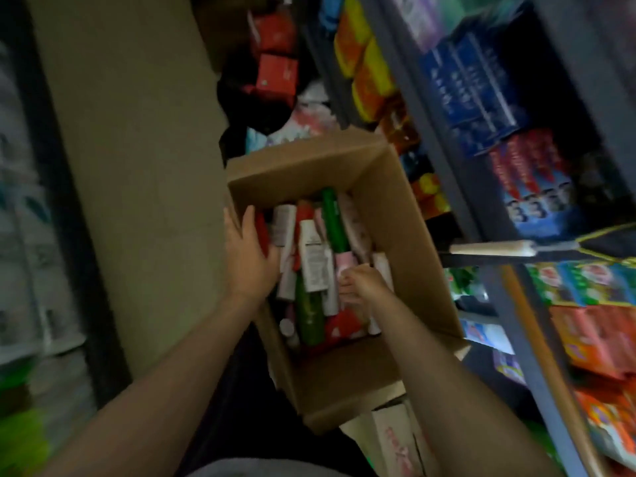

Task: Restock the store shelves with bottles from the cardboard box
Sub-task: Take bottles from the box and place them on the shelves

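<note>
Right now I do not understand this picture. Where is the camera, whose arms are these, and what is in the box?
There is no machine here. A person wears the camera on the head, so the one picture looks down along their own arms. An open cardboard box sits in front of them, full of bottles lying in a pile, some green, some white or pink. The left hand rests on the box's left wall. The right hand is inside, fingers curled on a pink bottle. The shelves on the right hold colourful packs.

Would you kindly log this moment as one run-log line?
left hand open on cardboard box edge | right hand grips pink bottle | shelves untouched
</note>
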Demonstrator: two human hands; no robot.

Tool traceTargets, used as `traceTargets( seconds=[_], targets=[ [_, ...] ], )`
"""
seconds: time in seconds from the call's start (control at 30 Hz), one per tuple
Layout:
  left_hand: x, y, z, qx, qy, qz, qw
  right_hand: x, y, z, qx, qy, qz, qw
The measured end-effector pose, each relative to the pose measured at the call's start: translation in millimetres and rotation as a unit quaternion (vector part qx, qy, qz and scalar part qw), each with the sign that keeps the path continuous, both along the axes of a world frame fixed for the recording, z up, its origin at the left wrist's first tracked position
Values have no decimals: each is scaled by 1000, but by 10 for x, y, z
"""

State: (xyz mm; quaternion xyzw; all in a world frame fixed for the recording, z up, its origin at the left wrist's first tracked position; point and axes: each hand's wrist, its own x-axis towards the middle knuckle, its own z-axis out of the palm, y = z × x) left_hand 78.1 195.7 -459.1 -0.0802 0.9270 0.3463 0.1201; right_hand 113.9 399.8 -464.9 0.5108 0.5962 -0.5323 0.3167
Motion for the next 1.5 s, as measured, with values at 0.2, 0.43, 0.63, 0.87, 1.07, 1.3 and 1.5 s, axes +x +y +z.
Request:
traceTargets(
  seconds=[0.2, 0.43, 0.63, 0.87, 1.07, 1.3, 1.5],
  targets=[
    [-20, 127, -46, 77, 11, 52, 996, -275, -53, -729, 110, 48, 60, 991],
    [-25, 138, -47, 90, 33, 70, 993, -710, -82, -903, 130, 76, 167, 974],
    [-18, 101, -87, 92, 46, 66, 992, -892, -1, -1037, 100, 50, 163, 980],
    [-7, 64, -118, 100, 49, 65, 992, -803, -222, -1083, 138, 67, 89, 984],
    [-10, 71, -90, 104, 36, 68, 992, -466, -274, -677, 77, 95, 12, 992],
    [14, -57, -3, 37, 10, 11, 999, 185, -127, 365, 67, 181, -73, 978],
    [137, 234, 898, 25, 167, -148, 975, 527, 151, 1469, 128, 308, -35, 942]
  ],
)
